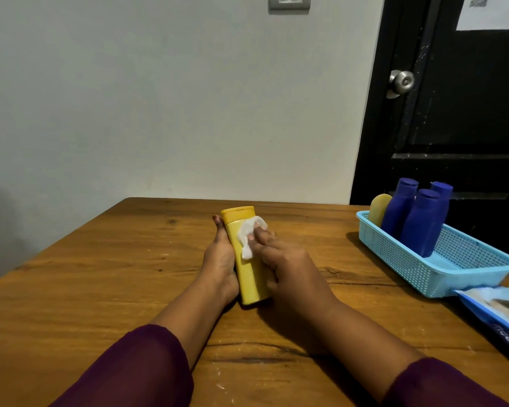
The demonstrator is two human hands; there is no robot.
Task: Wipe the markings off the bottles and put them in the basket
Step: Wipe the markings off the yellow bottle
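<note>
Risk log: you are steadying the yellow bottle [249, 268], which is lying mid-surface [100, 274] with its cap toward the far edge. Your left hand [221, 259] is keeping its grip wrapped along the bottle's left side. Your right hand [288, 265] is pressing the bunched wipe [249, 232] on the upper face, grip closed on the wipe. Hard strokes are likely risking a roll or skid out of the left grip. The basket [423, 277] at the right edge is holding upright blue bottles [420, 227], so a careless placing is risking a topple.
</note>
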